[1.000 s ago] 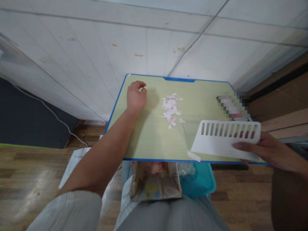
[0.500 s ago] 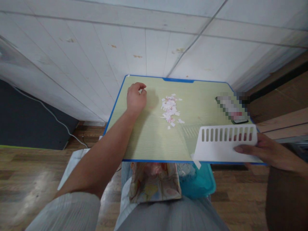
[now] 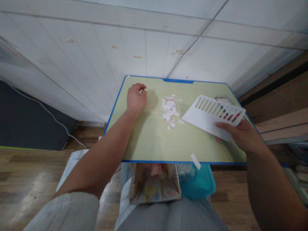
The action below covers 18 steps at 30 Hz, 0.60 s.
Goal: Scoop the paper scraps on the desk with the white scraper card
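Note:
My right hand grips a white flat plastic piece with a row of slots, thumb on top and fingers partly hidden beneath. Its left corner points at a pile of small torn paper scraps, white with some pink. The piece is tilted above the pale green tabletop. My left hand rests at the table's left side, its fingers loosely curled with a gap between thumb and forefinger, and nothing shows in it. A phone-like thing, blurred out, lies partly covered behind the plastic piece.
A strip of white tape sticks to the table's blue front edge. Below that edge are an open patterned bag and a turquoise tub holding pale scraps. A white panelled wall stands behind the table, with a cable running down it.
My right hand has carried the slotted plastic piece left and away from me, turning it so its corner comes close to the scraps. My left hand has stayed in place.

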Tool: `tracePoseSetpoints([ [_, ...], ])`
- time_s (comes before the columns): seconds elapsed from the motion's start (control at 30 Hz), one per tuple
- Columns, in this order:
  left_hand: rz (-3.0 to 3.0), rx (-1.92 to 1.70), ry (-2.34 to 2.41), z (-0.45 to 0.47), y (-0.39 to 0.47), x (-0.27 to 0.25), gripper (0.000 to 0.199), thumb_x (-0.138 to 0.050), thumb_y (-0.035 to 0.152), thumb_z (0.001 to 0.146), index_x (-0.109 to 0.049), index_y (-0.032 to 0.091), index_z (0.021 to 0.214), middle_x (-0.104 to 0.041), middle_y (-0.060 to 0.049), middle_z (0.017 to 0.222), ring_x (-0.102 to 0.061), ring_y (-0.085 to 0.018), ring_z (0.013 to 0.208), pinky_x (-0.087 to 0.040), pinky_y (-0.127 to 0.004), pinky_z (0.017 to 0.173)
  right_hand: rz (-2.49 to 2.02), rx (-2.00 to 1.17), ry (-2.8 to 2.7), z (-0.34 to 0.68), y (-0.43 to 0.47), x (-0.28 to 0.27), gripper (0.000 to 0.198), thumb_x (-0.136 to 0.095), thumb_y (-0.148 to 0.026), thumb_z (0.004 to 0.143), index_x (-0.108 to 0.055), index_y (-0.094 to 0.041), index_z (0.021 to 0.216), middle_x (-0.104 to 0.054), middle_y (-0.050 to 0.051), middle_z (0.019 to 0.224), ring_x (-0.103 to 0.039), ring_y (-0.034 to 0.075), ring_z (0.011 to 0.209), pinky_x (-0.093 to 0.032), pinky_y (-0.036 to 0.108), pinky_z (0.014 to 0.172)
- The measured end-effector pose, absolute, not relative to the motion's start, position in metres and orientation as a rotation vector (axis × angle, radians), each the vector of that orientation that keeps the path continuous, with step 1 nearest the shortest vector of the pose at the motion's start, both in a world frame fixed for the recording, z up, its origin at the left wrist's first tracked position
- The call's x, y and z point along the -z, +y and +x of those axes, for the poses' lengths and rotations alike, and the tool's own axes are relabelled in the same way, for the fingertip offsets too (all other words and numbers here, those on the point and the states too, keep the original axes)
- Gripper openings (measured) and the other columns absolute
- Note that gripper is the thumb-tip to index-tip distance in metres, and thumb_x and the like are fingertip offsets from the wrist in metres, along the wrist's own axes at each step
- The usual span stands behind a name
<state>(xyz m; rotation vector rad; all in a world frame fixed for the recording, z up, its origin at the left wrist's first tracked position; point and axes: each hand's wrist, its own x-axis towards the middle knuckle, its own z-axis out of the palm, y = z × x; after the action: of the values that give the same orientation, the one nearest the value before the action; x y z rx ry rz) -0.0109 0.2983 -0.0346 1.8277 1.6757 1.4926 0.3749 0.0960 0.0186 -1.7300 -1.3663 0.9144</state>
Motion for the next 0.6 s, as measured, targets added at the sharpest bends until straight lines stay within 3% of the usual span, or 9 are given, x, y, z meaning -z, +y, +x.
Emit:
tracePoseSetpoints([
  [0.13, 1.816, -1.472, 1.679, -0.012, 0.298, 0.034, 0.023, -0.061, 0.007, 0.085, -0.071, 0.025, 0.094, -0.077, -0.008, 0.107, -0.07, -0.029, 0.112, -0.052, -0.049, 0.112, -1.789, -0.951, -1.359, 0.373, 0.097, -0.024, 0.046, -0.095, -0.065, 0.076, -0.081, -0.023, 0.085, -0.08, 0.003, 0.073, -0.07, 0.023, 0.06, -0.059, 0.034, 0.052],
  [0.33, 1.838, -1.488, 1.673, -0.012, 0.297, 0.036, 0.022, -0.061, 0.008, 0.085, -0.07, 0.026, 0.094, -0.077, -0.007, 0.106, -0.07, -0.029, 0.11, -0.053, -0.047, 0.111, -1.789, -1.344, -1.42, 0.39, 0.083, -0.044, 0.038, -0.101, -0.055, 0.076, -0.085, -0.022, 0.085, -0.084, 0.009, 0.079, -0.077, 0.027, 0.067, -0.067, 0.037, 0.065],
  [0.5, 1.847, -1.502, 1.672, -0.013, 0.301, 0.038, 0.022, -0.061, 0.01, 0.083, -0.07, 0.026, 0.094, -0.077, -0.005, 0.103, -0.07, -0.027, 0.108, -0.054, -0.045, 0.11, -1.787, -1.482, -1.482, 0.403, 0.068, -0.053, 0.034, -0.105, -0.05, 0.067, -0.087, -0.025, 0.082, -0.086, 0.008, 0.088, -0.081, 0.031, 0.079, -0.071, 0.039, 0.075],
  [0.6, 1.85, -1.504, 1.664, -0.014, 0.302, 0.039, 0.022, -0.061, 0.01, 0.083, -0.069, 0.026, 0.095, -0.077, -0.005, 0.103, -0.07, -0.027, 0.107, -0.055, -0.045, 0.109, -1.836, -1.549, -1.461, 0.411, 0.06, -0.053, 0.033, -0.105, -0.048, 0.067, -0.088, -0.026, 0.086, -0.087, 0.01, 0.095, -0.082, 0.033, 0.081, -0.072, 0.04, 0.069],
])
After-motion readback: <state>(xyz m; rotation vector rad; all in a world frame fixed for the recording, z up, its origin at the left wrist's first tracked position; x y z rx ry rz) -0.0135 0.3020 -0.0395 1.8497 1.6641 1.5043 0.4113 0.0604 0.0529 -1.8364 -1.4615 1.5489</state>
